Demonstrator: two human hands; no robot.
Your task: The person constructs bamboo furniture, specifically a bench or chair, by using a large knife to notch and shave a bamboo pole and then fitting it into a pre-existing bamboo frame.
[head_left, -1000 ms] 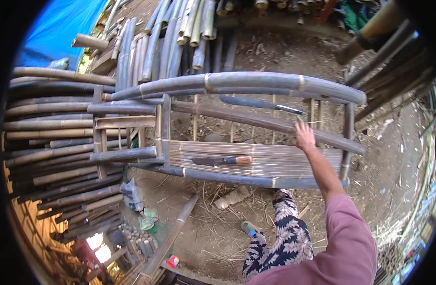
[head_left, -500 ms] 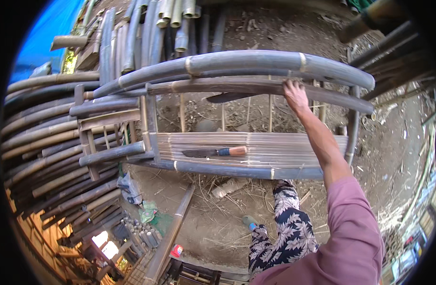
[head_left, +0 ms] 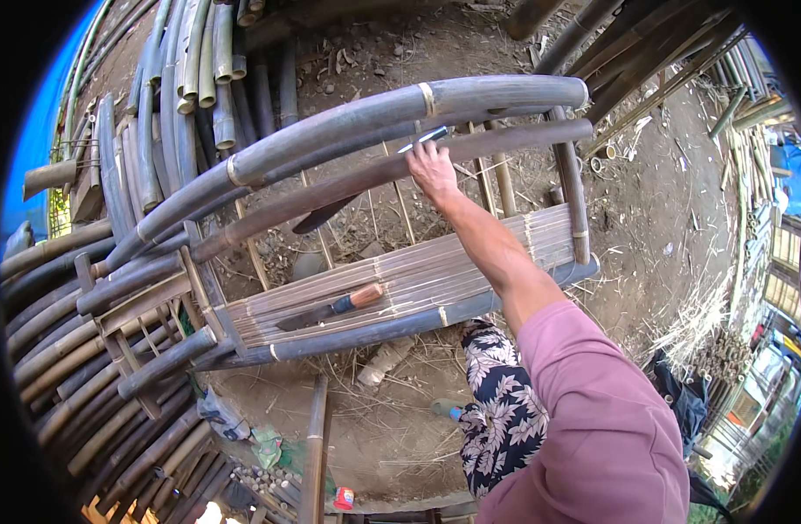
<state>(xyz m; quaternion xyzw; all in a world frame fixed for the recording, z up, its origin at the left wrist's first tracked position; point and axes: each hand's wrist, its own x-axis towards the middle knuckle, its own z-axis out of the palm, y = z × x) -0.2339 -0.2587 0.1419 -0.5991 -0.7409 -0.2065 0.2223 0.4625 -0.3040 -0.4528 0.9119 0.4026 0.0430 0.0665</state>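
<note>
My right hand [head_left: 434,171] reaches to the lower back rail [head_left: 331,187] of a bamboo bench, its fingers closed round a slim, pen-like marker [head_left: 425,138] with a dark body and pale tip. Just beyond it runs the thicker, curved top rail [head_left: 348,118]. On the bench's slatted seat [head_left: 435,262] lies a large knife [head_left: 352,301] with a brown wooden handle and a blue band. A dark blade [head_left: 320,216] shows below the back rail; its other end is hidden. My left hand is out of view.
Several bamboo poles [head_left: 77,384] are stacked along the left, and more [head_left: 204,74] lie at the back left. A loose pole [head_left: 315,437] stands out in front of the bench. Scraps litter the dirt floor [head_left: 654,253]. Dark poles [head_left: 584,35] fill the far right.
The view has turned, so the bench now slants up to the right. My right hand now shows the slim marker, which was not visible before, still at the back rail.
</note>
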